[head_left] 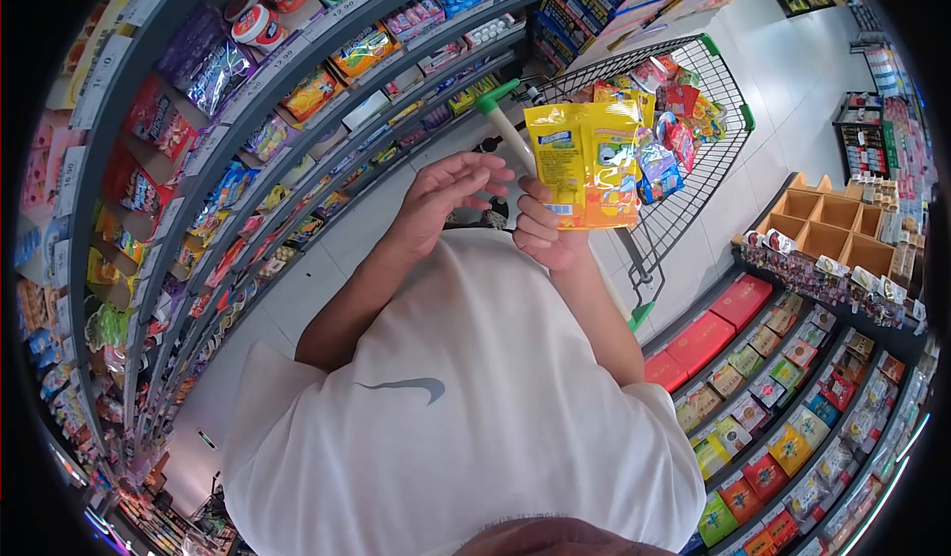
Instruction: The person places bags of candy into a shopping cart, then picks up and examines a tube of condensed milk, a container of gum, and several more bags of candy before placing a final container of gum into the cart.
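Observation:
My right hand (547, 231) grips the lower left edge of a yellow snack bag (586, 165), its printed back facing me. To the left of the bag is my left hand (451, 191), fingers spread and slightly curled, holding nothing. Behind the bag stands a wire shopping cart (708, 174) with a green-tipped handle (510, 130). Several colourful snack packs (679, 140) lie in the cart, partly hidden by the yellow bag.
Curved shelves (223, 130) of candy bags and tubs run along the left. Stacked boxes (619, 1) stand beyond the cart. At the right are a wooden divided bin (822, 214), red boxes (698, 338) and shelves of packets (790, 447).

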